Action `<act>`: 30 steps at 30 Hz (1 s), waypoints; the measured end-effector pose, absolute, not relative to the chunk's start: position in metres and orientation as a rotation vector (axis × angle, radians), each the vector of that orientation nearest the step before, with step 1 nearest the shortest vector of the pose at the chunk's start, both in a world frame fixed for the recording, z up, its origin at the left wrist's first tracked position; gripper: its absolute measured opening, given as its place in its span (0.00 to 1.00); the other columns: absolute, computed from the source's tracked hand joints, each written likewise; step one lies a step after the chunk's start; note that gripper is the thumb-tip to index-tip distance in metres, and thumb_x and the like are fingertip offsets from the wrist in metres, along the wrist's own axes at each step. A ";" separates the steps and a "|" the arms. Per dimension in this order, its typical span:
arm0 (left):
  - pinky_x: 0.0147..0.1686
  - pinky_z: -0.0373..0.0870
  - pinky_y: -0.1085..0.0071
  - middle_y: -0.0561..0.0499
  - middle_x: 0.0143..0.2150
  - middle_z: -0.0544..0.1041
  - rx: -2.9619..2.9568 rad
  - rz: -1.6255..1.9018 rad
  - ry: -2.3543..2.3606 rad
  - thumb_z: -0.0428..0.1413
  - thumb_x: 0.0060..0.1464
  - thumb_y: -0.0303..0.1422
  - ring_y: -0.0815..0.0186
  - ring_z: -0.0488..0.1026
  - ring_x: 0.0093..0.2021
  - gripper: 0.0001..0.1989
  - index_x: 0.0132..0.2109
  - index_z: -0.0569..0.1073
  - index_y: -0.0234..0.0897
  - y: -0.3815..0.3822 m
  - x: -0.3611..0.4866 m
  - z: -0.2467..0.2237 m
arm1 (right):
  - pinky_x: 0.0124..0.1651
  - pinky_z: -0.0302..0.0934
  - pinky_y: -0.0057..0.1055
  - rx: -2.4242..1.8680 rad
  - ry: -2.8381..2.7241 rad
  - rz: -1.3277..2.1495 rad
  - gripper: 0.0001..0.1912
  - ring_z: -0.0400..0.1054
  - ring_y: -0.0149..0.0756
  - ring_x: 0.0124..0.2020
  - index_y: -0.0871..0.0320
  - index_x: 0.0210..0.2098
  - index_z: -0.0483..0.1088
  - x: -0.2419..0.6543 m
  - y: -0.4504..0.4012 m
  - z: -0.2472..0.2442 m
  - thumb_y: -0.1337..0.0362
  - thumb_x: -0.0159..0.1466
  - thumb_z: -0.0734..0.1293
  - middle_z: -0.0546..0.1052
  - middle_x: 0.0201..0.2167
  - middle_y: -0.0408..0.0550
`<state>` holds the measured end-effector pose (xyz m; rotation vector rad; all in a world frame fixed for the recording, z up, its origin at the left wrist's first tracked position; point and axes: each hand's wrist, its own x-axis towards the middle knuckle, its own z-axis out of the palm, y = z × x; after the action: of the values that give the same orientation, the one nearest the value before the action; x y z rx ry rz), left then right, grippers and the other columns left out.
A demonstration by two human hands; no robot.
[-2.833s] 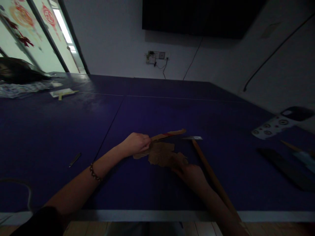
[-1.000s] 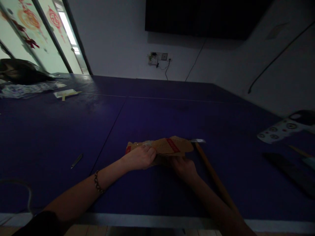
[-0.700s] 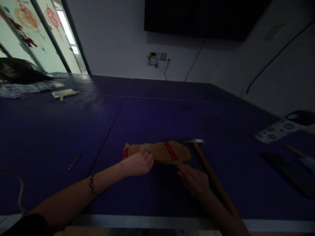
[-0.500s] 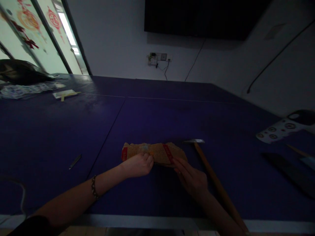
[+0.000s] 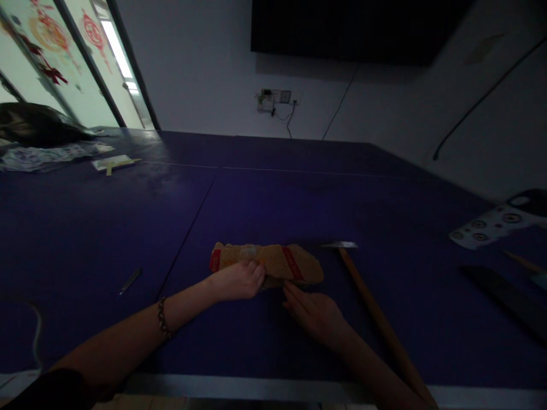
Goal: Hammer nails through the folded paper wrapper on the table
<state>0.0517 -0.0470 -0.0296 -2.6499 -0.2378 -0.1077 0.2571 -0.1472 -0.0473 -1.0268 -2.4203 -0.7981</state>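
Note:
A tan, speckled, elongated bundle [image 5: 273, 257] with red bands lies crosswise on the purple table; its exact kind is unclear. Clear tape or film shows near its left part. My left hand [image 5: 243, 279] is closed, its curled fingers gripping the bundle's near edge around the middle. At that same edge, farther right, the fingertips of my right hand [image 5: 318, 316] touch the bundle. The right fingers are stretched out side by side, with the thumb below them. Just right of the bundle is a hammer [image 5: 376, 310], its metal head at the far end and its wooden handle running toward me.
On the purple table [image 5: 265, 193], a small blade-like tool [image 5: 130, 281] lies left. A dark flat object [image 5: 499, 299] and a patterned white item [image 5: 482, 229] sit right. A black bag [image 5: 38, 125] stands back left. A screen [image 5: 359, 28] hangs on the wall.
My right hand has slid left and toward me, off the bundle's right end to its near edge. My left hand keeps its grip nearly in place.

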 end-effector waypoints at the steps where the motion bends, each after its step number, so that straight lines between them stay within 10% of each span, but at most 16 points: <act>1: 0.26 0.65 0.68 0.43 0.31 0.71 -2.655 -0.099 -0.224 0.45 0.55 0.23 0.63 0.69 0.28 0.08 0.37 0.69 0.25 -0.048 0.052 -0.033 | 0.18 0.59 0.26 -1.048 -2.450 -0.773 0.13 0.70 0.29 0.20 0.64 0.35 0.72 0.255 -0.145 -0.051 0.69 0.64 0.56 0.78 0.36 0.52; 30: 0.26 0.66 0.71 0.46 0.28 0.73 -2.863 -0.227 -0.196 0.44 0.56 0.24 0.66 0.71 0.27 0.08 0.40 0.67 0.27 -0.048 0.042 -0.051 | 0.20 0.64 0.25 -1.267 -2.507 -0.605 0.15 0.72 0.30 0.22 0.63 0.41 0.72 0.265 -0.130 -0.069 0.70 0.64 0.55 0.73 0.46 0.53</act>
<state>0.0424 -0.0481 -0.0514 -2.8630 -0.1956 -0.2271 0.2648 -0.1297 -0.0694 -1.2668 -2.5072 -0.6055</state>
